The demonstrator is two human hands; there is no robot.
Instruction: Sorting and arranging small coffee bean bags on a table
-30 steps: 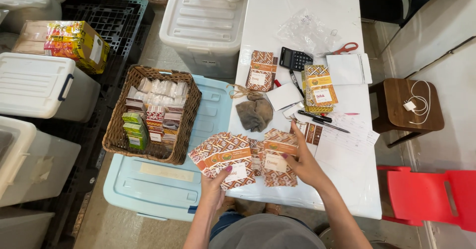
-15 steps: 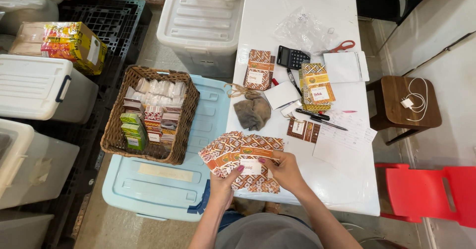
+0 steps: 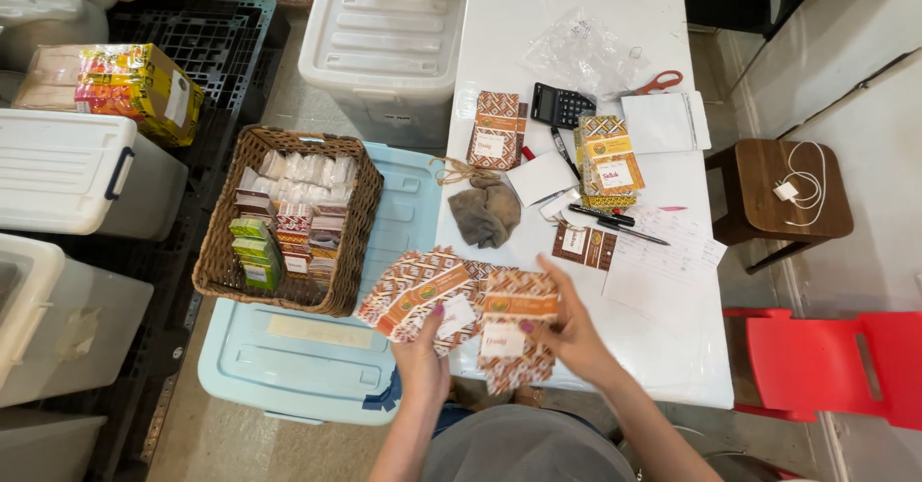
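Hands (image 3: 423,357) (image 3: 576,333) fan orange patterned packets (image 3: 418,290) – white labels – beside wicker basket (image 3: 216,271).

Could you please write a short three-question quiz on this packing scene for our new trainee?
1. True or false: the left hand holds a fanned stack of patterned packets.
2. What does the wicker basket rest on?
A. the white table
B. the light blue bin lid
C. the red chair
3. Name the red-handled tool on the white table beside the calculator.

Key:
1. True; the right hand holds another packet.
2. B, the light blue bin lid.
3. Scissors.
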